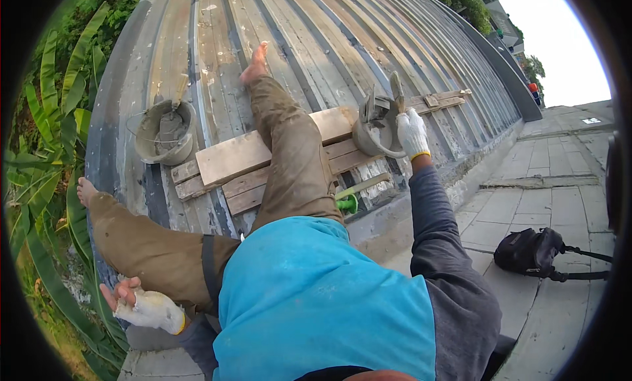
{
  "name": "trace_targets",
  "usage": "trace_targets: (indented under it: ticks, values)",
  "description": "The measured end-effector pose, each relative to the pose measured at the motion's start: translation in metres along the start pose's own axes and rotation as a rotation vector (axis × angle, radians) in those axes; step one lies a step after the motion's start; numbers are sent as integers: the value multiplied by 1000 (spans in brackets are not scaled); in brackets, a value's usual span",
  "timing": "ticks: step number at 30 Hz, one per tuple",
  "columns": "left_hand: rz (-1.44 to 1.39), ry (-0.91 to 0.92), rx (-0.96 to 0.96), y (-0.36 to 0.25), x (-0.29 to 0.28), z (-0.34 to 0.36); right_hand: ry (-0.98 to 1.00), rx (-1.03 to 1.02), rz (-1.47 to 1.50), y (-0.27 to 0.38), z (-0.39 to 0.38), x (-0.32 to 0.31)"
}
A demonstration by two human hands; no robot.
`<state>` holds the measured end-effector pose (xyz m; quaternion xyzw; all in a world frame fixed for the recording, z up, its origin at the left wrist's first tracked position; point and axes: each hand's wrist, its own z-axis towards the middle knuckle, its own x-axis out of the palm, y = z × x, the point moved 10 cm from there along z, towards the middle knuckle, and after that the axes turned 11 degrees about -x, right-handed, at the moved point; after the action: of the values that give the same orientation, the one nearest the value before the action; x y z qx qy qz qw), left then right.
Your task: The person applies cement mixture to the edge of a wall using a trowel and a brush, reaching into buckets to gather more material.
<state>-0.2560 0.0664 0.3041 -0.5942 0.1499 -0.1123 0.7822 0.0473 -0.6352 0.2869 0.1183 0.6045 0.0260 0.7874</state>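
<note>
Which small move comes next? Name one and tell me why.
Probably turn the trowel-like tool down into the bucket nearest the right hand: the right hand holds the tool right beside that bucket's rim with the blade pointing forward, while the left hand is empty and too far off to help there.

I see the right hand [413, 132] hemmed in on its left by a bucket [363, 139], while its right side opens onto ribbed roof [454, 134]. The outstretched right leg [295, 154] bars a low pass to the other bucket [187, 143]; over the knee, there's room. The left leg [158, 243] walls off the left hand [148, 308].
</note>
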Motion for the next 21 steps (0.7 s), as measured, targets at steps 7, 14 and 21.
trace_targets:
  ticks: [7,14,21]
  values:
    - [388,-308,192,-81,-70,9,395,55,-410,-63,6,16]
    - [704,-420,217,-43,-117,43,502,184,-495,-94,13,92]
    - [1030,-126,131,129,-1,191,641,192,-486,-129,-2,111]
